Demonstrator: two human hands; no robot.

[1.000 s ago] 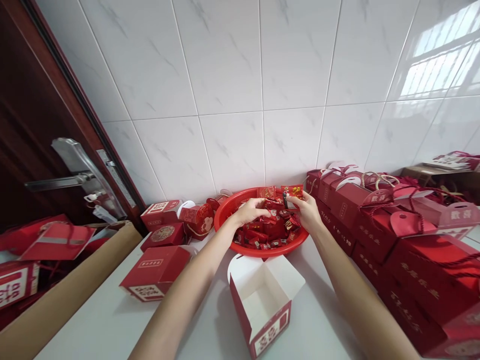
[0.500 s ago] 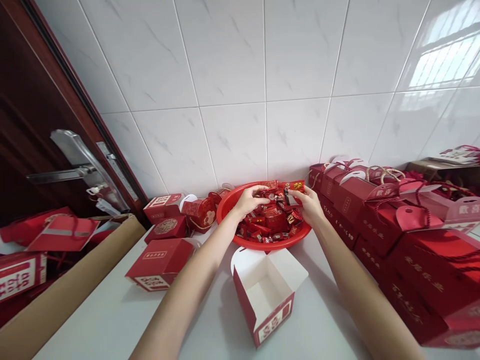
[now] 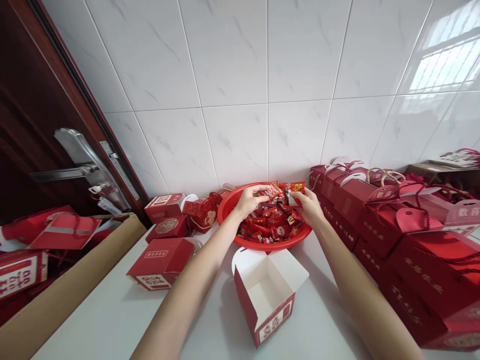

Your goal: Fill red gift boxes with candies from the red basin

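A red plastic basin (image 3: 227, 212) full of small red-wrapped candies (image 3: 275, 220) stands against the tiled wall. Over its left half, my left hand (image 3: 249, 202) is closed, thumb and fingers pinching a red candy packet (image 3: 272, 191). My right hand (image 3: 310, 206), over the right side of the basin, grips a flat red, black and white packet (image 3: 290, 192). The two packets are close side by side. In front of the basin, between my forearms, sits an open red gift box (image 3: 243, 296) with a white inside and its flaps spread.
Stacked red gift boxes with cord handles (image 3: 378, 210) line the right side. Closed red boxes (image 3: 161, 260) stand at left on the white table (image 3: 108, 310). A cardboard carton (image 3: 86, 267) with red boxes is at far left, beside a door handle (image 3: 75, 170).
A red packet now shows plainly in my left hand, lifted from the candies. My right hand keeps its packet, turned slightly. The open box has not moved.
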